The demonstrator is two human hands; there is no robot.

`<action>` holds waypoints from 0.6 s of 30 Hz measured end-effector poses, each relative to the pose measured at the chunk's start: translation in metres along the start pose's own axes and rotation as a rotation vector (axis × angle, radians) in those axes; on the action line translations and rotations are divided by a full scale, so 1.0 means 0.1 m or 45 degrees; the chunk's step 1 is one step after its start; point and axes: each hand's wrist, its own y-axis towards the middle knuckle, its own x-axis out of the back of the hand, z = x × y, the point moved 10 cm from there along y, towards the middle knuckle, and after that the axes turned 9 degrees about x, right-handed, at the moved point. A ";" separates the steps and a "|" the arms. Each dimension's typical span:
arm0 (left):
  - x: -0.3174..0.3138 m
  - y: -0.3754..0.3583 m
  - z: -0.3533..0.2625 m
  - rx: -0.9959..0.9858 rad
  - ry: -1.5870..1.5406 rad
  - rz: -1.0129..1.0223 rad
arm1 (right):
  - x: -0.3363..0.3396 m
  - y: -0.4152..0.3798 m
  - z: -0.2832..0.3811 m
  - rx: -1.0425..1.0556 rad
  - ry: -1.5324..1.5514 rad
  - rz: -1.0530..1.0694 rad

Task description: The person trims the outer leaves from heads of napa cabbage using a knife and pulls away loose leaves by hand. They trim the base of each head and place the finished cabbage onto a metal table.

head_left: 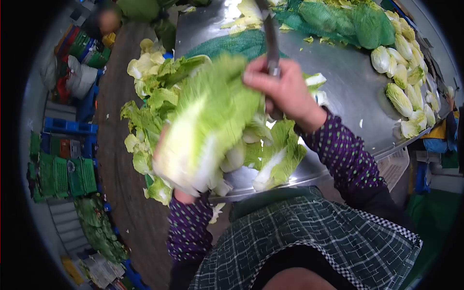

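Observation:
A large leafy cabbage (203, 125), blurred by motion, is in my left hand (182, 194), which is mostly hidden beneath its pale base. My right hand (287, 89) is wrapped round the handle of a knife (271, 38), whose blade points up and away from me. The right hand's thumb and fingers are close to the cabbage's green leaf tips. Loose outer leaves (154, 101) lie to the left of the cabbage, and more leaves (280, 157) lie below my right hand on the metal table (338, 92).
Several trimmed cabbages (401, 99) line the table's right side. Green net bags (338, 21) lie at the far side. A person (108, 24) is at the upper left, another (449, 128) at the far right. A white crate (394, 166) stands below the table's right edge; green crates (60, 174) stand left.

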 end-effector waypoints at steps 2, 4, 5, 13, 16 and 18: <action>0.05 0.07 -0.13 -0.024 -0.397 0.087 | 0.00 0.20 0.15 0.109 0.019 -0.068; 0.44 0.28 -0.27 -0.056 -0.388 -0.253 | 0.04 0.32 0.17 0.174 -0.074 -0.042; 0.75 0.25 -0.33 -0.071 -0.181 -0.646 | 0.11 0.31 0.16 0.137 -0.157 -0.048; -0.15 -0.78 1.16 0.337 1.625 -0.601 | -0.40 -0.83 -1.96 -0.678 -0.246 0.352; 0.11 -0.78 1.51 0.760 0.473 -0.706 | -0.72 -0.79 -1.83 -0.309 -0.001 0.269; 0.06 -0.79 1.34 0.683 0.012 -0.561 | -0.65 -0.70 -1.62 -0.236 -0.119 0.250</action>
